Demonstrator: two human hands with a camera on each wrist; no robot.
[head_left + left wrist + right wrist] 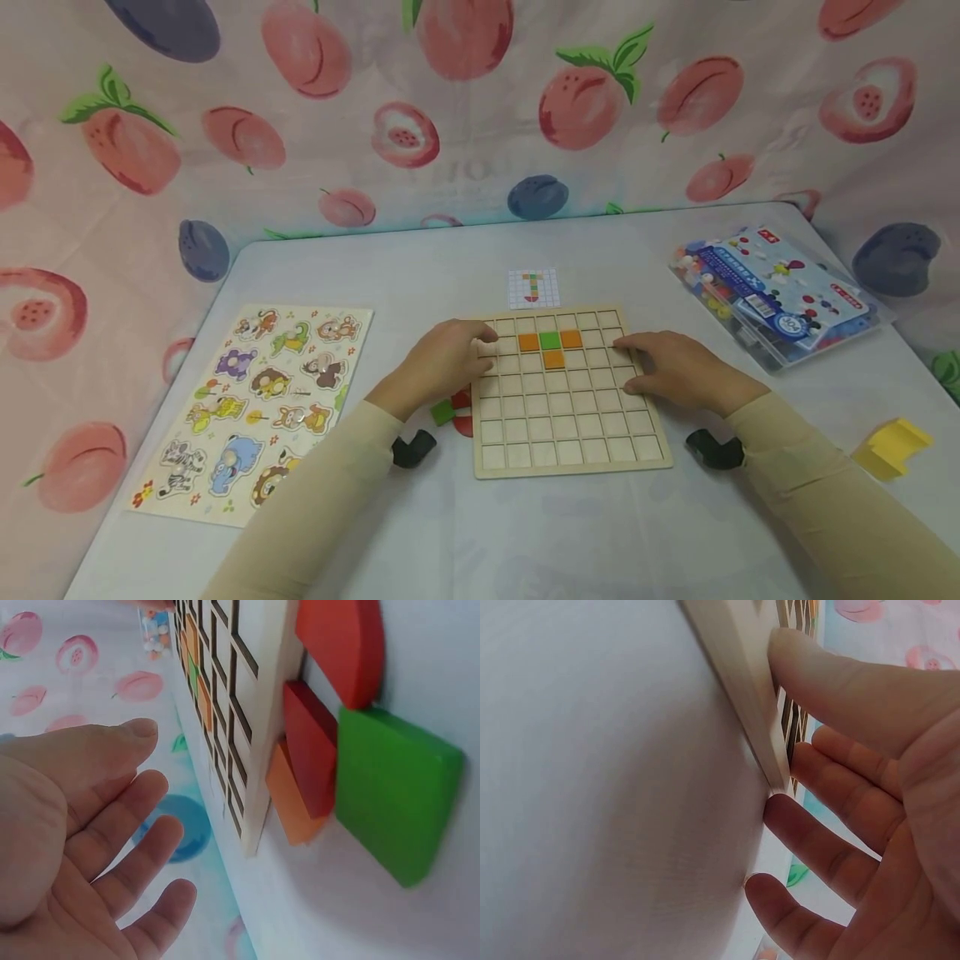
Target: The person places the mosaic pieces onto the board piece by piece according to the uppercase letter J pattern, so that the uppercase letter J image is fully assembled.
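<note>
A wooden grid board [570,429] lies between both hands on the table. One green tile [551,340] sits in its upper rows between two orange tiles, with a third orange tile [553,359] in the row below. My left hand [438,362] is at the board's left edge, fingers spread and holding nothing. Below it, beside the board, lie a loose green tile [397,791], an orange piece [292,799] and red pieces [311,750], partly hidden in the head view. At the right edge, my right hand [678,367] rests its relaxed fingertips on the rim, thumb over the grid.
Just behind the board is a small pattern card [519,293] with a coloured figure. An animal puzzle board [255,417] lies on the left. A clear plastic case of colourful pieces [780,292] stands back right, with a yellow block [892,448] nearer on the right.
</note>
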